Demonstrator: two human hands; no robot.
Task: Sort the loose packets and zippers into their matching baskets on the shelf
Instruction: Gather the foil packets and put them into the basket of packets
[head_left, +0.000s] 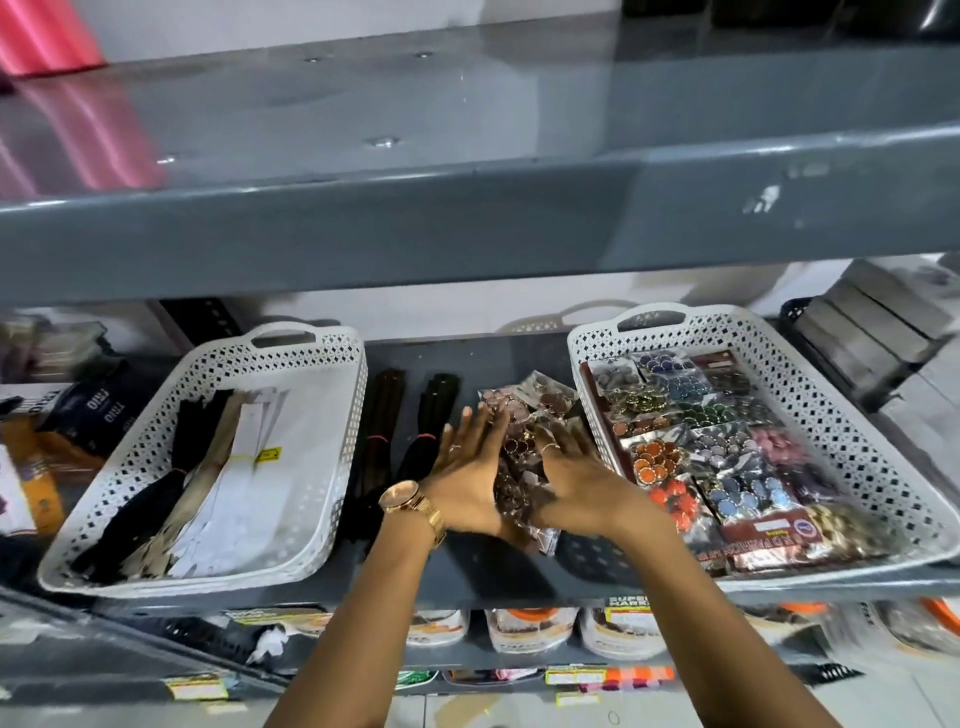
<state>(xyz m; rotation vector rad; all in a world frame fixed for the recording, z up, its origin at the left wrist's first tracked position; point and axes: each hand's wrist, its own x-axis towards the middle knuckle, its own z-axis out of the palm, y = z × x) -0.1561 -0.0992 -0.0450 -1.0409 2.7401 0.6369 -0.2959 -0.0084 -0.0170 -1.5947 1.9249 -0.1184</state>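
Note:
A pile of clear packets of brownish buttons (522, 415) lies on the grey shelf between two white baskets. My left hand (467, 467) presses its left side with flat, spread fingers, and my right hand (571, 470) presses its right side, so the pile is squeezed between both palms. The left basket (332, 415) holds bundled zippers in black, beige and white (208, 467). The right basket (810, 395) is packed with packets of coloured buttons (727, 447). Two dark zipper bundles (384, 431) lie loose on the shelf beside the left basket.
A grey upper shelf (467, 208) overhangs close above the baskets. Dark boxes (98, 410) stand at the far left, a black basket with grey boxes (862, 332) at the far right. Jars and labelled packs (530, 629) fill the shelf below.

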